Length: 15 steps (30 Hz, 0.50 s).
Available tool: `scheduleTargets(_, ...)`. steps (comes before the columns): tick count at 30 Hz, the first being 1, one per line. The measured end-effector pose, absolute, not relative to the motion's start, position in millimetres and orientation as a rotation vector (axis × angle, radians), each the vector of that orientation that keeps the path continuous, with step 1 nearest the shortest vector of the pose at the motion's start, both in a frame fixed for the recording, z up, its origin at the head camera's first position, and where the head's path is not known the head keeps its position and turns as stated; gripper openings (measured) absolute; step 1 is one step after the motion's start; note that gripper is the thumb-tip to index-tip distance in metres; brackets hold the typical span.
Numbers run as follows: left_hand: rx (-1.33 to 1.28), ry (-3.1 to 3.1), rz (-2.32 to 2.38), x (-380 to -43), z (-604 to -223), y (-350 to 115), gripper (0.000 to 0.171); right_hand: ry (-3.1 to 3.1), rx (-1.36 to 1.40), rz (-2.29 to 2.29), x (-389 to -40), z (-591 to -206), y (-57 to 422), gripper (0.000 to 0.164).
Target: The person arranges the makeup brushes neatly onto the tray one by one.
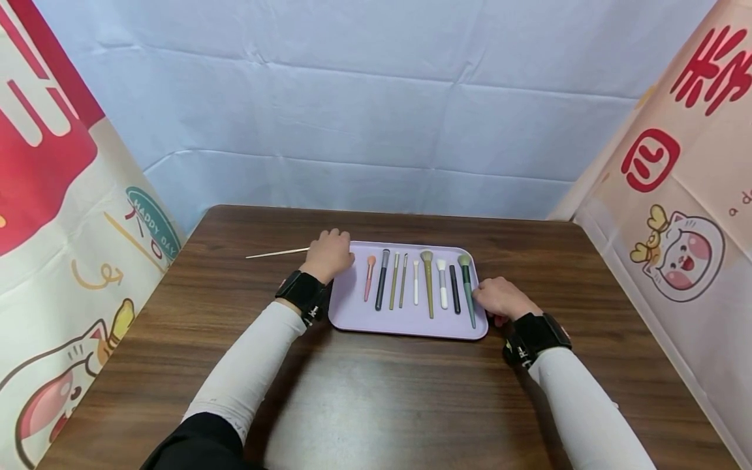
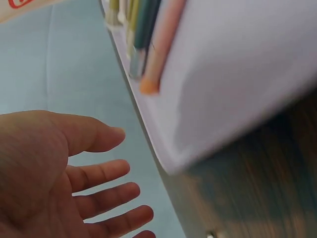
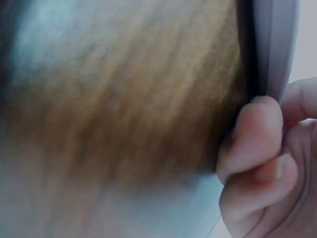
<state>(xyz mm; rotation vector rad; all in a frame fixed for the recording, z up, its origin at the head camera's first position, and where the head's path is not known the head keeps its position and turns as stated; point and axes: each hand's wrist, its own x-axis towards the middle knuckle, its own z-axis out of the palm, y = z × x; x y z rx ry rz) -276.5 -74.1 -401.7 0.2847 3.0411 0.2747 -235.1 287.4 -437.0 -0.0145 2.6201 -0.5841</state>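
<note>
A lilac tray [image 1: 358, 316] lies on the table with several makeup brushes in a row, among them a pink brush [image 1: 369, 279], a dark brush [image 1: 382, 281], an olive brush [image 1: 427, 284] and a green brush [image 1: 467, 290]. My right hand [image 1: 502, 299] grips the tray's right rim; the right wrist view shows its curled fingers [image 3: 255, 134] at the rim. By the far left corner of the tray is my left hand [image 1: 329, 254]. In the left wrist view its fingers [image 2: 106, 198] are spread and extended, apart from the tray, holding nothing.
A thin pale stick [image 1: 276, 253] lies on the brown wooden table [image 1: 376, 398], left of the tray, its right end reaching the left hand. A pale blue cloth [image 1: 364, 117] hangs behind; printed cloths flank the table left and right.
</note>
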Motion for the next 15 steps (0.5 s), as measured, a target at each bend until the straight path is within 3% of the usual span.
scheduleTargets(15,0.239,2.992,0.36,-276.4,-406.5,-135.0,0.053,2.62,-0.014,-0.579,-235.3,-437.1,287.7,0.032)
